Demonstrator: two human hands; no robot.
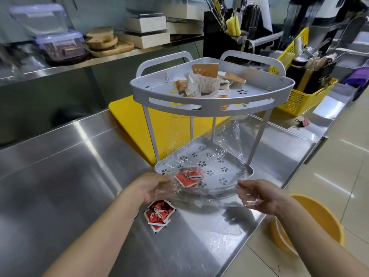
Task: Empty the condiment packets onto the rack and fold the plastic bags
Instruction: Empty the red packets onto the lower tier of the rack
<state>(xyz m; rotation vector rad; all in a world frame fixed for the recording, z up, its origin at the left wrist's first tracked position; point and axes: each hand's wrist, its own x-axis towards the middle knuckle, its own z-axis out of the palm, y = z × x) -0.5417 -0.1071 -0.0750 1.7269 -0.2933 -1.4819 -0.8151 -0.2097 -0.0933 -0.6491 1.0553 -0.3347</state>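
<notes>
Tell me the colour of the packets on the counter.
The packets are red with white markings; head view.

I look across a stainless steel counter (60,176) streaked with overhead glare. At eleven o'clock a steel ledge (50,69) carries lidded plastic tubs (60,43) and stacked wooden boards (103,40). At two o'clock stands a yellow basket (311,96). At four o'clock a yellow basin (319,216) sits on pale floor tiles (349,156).

The rack (209,108) is pale silver-grey, its shelves punched with small flower patterns. On the lower shelf lie red-and-white packets (189,176), and more red packets (158,213) with white and black markings sit on the shiny steel surface (60,176). Up top are tan and orange packets (203,80). The bag (229,140) is clear. The board (127,114), basket (305,98) and tub (311,216) are yellow.
</notes>
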